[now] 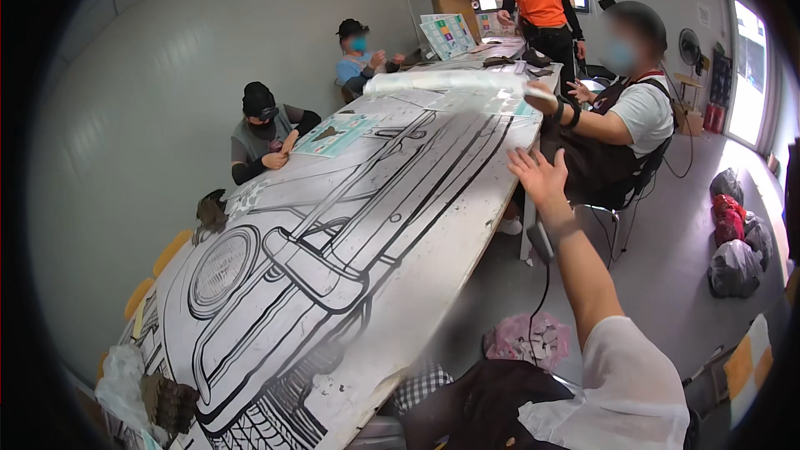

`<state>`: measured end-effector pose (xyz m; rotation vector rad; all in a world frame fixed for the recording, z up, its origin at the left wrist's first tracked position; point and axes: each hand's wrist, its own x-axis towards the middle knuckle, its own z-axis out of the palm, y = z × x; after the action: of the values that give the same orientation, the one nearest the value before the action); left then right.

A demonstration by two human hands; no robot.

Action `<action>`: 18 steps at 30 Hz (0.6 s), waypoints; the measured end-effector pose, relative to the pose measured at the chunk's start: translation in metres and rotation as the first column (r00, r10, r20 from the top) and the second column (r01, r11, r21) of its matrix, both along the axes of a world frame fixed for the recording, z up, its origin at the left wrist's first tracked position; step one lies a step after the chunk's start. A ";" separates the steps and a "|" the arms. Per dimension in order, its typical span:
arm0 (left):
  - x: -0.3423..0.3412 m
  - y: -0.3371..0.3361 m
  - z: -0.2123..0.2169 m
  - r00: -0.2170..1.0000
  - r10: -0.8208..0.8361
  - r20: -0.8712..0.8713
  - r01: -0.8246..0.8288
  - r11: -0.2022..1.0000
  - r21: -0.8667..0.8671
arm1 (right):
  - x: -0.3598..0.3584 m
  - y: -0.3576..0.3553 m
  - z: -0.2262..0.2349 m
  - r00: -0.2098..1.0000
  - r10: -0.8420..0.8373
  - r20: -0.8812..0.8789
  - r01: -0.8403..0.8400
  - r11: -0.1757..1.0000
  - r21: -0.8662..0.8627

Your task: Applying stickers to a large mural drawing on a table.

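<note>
Our right hand [540, 173] reaches out with an open, empty grip toward the rolled sheet [446, 82] a seated person holds across the desk [400, 225]; our left hand is unseen.

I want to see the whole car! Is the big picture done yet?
Nearly, it seems. The black-and-white car drawing already covers most of the table. The right hand is raised, open and empty, toward a seated person's rolled sheet. Loose brown pieces lie piled at the near corner.

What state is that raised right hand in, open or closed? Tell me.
Open. The right hand is lifted above the table edge, its fingers spread apart and holding nothing.
</note>
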<state>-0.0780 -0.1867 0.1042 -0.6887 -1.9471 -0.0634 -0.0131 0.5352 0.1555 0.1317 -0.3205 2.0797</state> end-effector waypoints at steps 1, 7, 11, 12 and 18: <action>0.000 0.000 0.000 1.000 0.000 -0.006 0.000 1.000 0.000 | 0.004 -0.017 -0.005 0.999 0.032 -0.025 -0.032 0.999 0.009; 0.000 0.001 0.000 1.000 -0.018 -0.007 0.018 1.000 0.006 | 0.026 -0.071 -0.036 0.998 0.062 -0.009 -0.062 0.998 0.004; -0.001 -0.001 0.000 1.000 -0.027 -0.011 0.027 1.000 0.010 | 0.043 -0.054 -0.050 0.982 0.095 0.165 -0.102 0.994 0.034; -0.002 -0.001 0.000 1.000 -0.028 -0.009 0.028 1.000 0.010 | 0.047 -0.047 -0.053 0.970 0.091 0.226 -0.099 0.995 0.024; 0.001 0.001 0.002 1.000 -0.008 0.018 0.008 1.000 -0.005 | 0.060 -0.010 -0.054 0.788 -0.018 0.615 -0.118 0.977 0.179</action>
<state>-0.0773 -0.1853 0.1060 -0.7009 -1.9620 -0.0699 0.0470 0.5251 0.1013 -0.4361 -0.9458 2.0891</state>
